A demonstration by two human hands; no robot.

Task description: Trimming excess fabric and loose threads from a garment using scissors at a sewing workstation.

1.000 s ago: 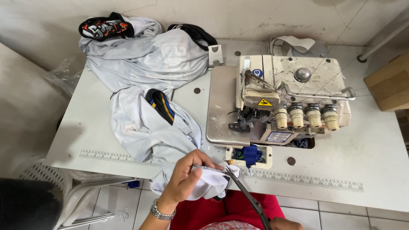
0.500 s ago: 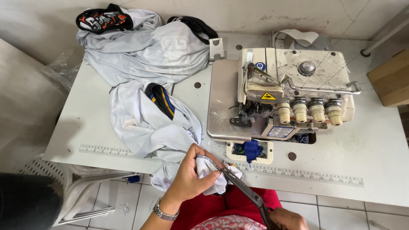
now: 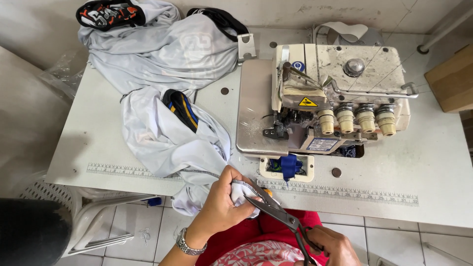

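My left hand (image 3: 220,206) grips a bunched edge of white fabric (image 3: 167,143) with grey stitching at the table's front edge. My right hand (image 3: 329,245), low at the bottom of the view, holds black scissors (image 3: 276,212). Their blades are parted and point up-left at the stitched edge just right of my left fingers. The white garment trails up and left across the table, with a black, blue and yellow collar piece (image 3: 181,107) lying in its folds.
A cream overlock sewing machine (image 3: 335,98) with several thread knobs stands on the white table (image 3: 419,167), right of the cloth. More grey-white garments (image 3: 162,49) are heaped at the back left. A brown box (image 3: 453,79) sits at the far right. A printed ruler strip (image 3: 345,192) runs along the table's front.
The camera has tilted down a little. My left hand has kept its hold on the fabric edge, and the scissors have come up from below to the stitched edge.
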